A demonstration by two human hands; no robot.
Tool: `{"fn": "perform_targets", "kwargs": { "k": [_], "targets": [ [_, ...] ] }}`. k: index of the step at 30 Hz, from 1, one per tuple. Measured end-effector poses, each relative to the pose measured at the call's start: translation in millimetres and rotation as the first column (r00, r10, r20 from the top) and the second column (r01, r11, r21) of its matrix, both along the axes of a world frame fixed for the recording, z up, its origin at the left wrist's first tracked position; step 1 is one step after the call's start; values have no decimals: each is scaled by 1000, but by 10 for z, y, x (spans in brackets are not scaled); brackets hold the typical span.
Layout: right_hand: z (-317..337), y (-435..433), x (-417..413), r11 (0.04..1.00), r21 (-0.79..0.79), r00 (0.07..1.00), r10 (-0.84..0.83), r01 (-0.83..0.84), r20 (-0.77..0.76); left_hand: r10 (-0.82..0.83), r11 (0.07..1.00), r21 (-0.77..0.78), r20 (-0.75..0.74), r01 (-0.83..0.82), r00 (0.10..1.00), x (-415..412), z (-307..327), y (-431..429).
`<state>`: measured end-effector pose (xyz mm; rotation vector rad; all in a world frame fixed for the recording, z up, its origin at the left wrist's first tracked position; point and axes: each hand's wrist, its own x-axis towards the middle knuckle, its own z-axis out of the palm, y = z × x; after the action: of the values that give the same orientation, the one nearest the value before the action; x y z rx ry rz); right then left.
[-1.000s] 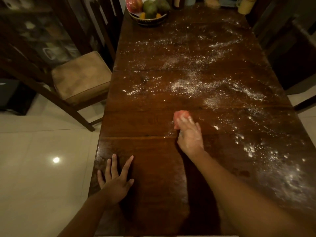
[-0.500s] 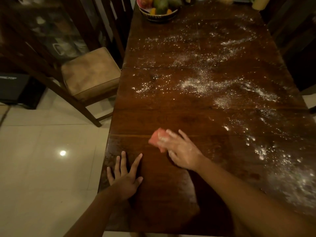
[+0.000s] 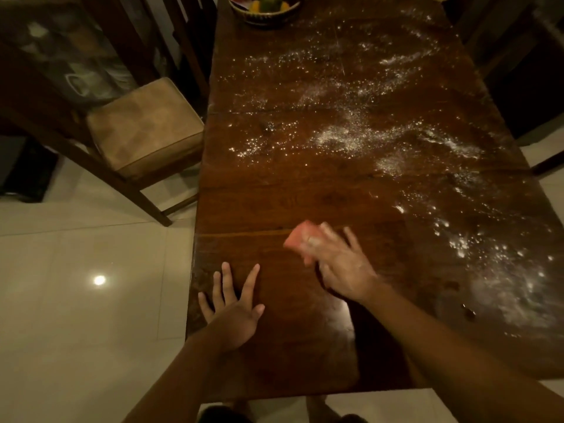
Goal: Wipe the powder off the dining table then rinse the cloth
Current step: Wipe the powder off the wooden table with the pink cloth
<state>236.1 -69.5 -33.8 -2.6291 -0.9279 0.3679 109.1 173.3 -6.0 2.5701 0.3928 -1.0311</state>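
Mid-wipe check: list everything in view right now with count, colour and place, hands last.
dining table: one, dark brown wood, centre
powder: scattered patches, white, on the table's middle, far end and right side
cloth: one, pink, near part of the table, under the right hand
fruit bowl: one, dark, holding green and orange fruit, far end
chair: one, dark frame with tan cushion, left of the table
floor: pale glossy tiles, left
left hand: flat on the table, fingers spread
right hand: presses on the cloth, blurred
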Motion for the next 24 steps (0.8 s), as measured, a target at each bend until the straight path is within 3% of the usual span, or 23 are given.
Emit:
{"fn": "perform_targets", "kwargs": {
  "k": [1, 2, 3, 5, 6, 8, 10, 13, 15, 19, 24],
  "targets": [
    [-7, -49, -23, 987, -45, 988, 153, -153, 4, 0, 1000, 1, 0, 0, 1000, 3, 6, -9],
    [4, -94, -3, 978, -94, 981, 192, -188, 35, 0, 1000, 0, -1, 0, 1000, 6, 8, -20],
    [23, -124, 22, 984, -139, 990, 121, -110, 71, 1, 1000, -1, -2, -1, 1000, 11, 12, -31],
    [123, -66, 26, 948, -186, 966, -254, 260, 55, 4, 1000, 4, -5, -4, 1000, 12, 29, -33],
    [161, 38, 4, 875, -183, 891, -453, 448, 18, -3, 1000, -3, -12, 3, 1000, 15, 43, -20],
    [225, 341, -95, 782, -131, 787, -617, 609, -21, -39, 998, -60, -32, 37, 999, 27, 62, 18],
    [244, 595, -201, 840, -100, 842, -539, 534, -34, -75, 990, -125, -41, 69, 996, 26, 67, 70],
    [284, 526, -217, 886, -242, 915, -402, 395, 21, -119, 980, -161, -28, 113, 992, 21, 53, 120],
    [305, 305, -120, 810, -303, 857, -514, 503, 49, -148, 975, -169, -15, 143, 989, 4, 47, 133],
    [283, 486, -105, 658, -269, 687, -727, 703, 16, -166, 977, -143, -24, 161, 986, 2, 45, 141],
    [221, 452, -195, 766, -259, 794, -608, 589, 6, -227, 967, -121, -8, 225, 974, -8, 21, 198]
  ]
}}
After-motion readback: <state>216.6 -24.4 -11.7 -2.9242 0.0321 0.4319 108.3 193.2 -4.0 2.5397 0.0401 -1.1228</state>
